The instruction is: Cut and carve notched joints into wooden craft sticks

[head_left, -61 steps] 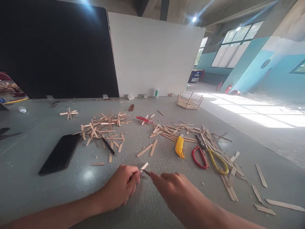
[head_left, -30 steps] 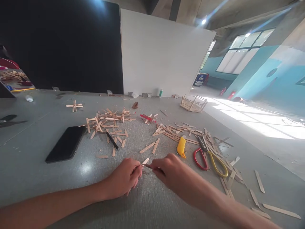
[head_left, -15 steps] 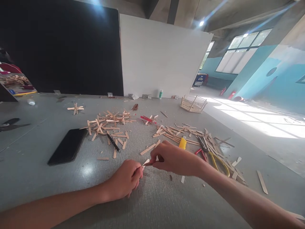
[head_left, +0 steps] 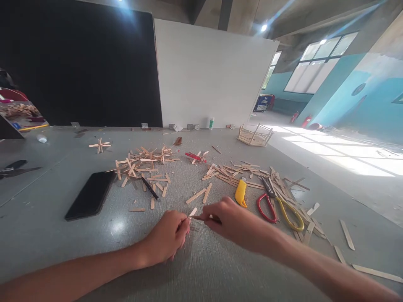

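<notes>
My left hand (head_left: 172,235) is closed low in the middle of the view, pinching a pale wooden craft stick (head_left: 193,212) whose rounded end sticks up past the fingertips. To its right my right hand (head_left: 223,214) is closed on a thin, dark brown, pointed piece (head_left: 197,217); whether it is a blade or a sliver of wood I cannot tell. Its tip meets the craft stick near my left fingertips. Just beyond the hands lie two loose craft sticks (head_left: 195,196). A yellow utility knife (head_left: 241,192) rests behind my right wrist.
Scissors (head_left: 270,195) with red and yellow handles lie by a heap of craft sticks (head_left: 239,176) on the right. A black phone (head_left: 91,195), a black pen (head_left: 149,188) and crossed-stick pieces (head_left: 151,155) are on the left. A hexagonal stick frame (head_left: 255,136) stands farther back.
My right hand has moved slightly right and down, toward me, with the thin brown piece. The utility knife and scissor handles show more fully. My left hand stays nearly in place.
</notes>
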Demonstrator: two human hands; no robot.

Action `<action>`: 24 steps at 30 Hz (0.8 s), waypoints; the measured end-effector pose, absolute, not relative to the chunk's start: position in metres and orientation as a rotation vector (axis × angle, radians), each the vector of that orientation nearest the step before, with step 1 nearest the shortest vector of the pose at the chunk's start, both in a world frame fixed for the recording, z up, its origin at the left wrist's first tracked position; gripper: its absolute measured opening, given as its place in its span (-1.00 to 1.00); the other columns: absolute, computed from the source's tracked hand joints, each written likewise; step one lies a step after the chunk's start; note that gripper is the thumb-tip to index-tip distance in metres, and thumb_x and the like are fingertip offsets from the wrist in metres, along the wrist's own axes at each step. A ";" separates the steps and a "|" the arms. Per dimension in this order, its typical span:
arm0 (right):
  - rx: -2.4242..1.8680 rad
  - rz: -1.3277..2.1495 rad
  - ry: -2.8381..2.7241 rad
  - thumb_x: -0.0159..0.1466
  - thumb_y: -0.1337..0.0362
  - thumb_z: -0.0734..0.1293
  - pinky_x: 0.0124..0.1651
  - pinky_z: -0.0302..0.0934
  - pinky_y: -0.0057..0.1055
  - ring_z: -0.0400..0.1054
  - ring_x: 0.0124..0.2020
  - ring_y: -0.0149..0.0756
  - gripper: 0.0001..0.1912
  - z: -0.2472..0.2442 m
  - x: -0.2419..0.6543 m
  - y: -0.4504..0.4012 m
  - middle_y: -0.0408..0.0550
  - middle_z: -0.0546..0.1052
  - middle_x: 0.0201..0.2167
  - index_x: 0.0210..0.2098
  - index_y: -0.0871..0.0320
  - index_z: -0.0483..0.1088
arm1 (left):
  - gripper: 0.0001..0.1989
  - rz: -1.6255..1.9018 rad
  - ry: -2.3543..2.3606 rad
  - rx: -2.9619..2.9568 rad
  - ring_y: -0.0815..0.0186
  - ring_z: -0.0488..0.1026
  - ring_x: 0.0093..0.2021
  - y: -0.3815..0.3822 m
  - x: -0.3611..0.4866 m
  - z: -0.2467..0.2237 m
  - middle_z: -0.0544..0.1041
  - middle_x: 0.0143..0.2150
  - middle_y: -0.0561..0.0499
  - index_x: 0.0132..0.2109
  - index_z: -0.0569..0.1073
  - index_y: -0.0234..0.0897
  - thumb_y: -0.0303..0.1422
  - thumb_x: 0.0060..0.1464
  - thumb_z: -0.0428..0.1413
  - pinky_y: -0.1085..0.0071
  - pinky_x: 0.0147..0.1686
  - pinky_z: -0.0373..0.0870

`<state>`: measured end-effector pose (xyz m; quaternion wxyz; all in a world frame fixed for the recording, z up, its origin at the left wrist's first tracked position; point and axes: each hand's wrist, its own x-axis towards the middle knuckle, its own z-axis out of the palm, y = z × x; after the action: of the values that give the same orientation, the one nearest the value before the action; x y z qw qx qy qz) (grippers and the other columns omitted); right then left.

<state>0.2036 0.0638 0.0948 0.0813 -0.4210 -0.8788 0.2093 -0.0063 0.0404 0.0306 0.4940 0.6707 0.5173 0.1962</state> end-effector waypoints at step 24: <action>-1.088 0.461 -2.259 0.48 0.32 0.17 -0.19 0.37 -0.42 0.57 -0.24 -0.28 -0.67 0.020 0.218 0.023 -0.01 0.65 -0.14 0.17 0.10 0.40 | -0.65 0.649 1.369 2.132 0.36 0.33 -0.60 0.027 -0.009 0.038 0.36 -0.56 0.11 -0.36 0.32 -0.22 -0.32 0.42 -0.18 0.46 -0.58 0.17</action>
<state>0.2182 0.0231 0.0196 0.2918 -0.4083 -0.8474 0.1731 -0.0094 0.0274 0.0380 0.2602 0.7870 0.5054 0.2398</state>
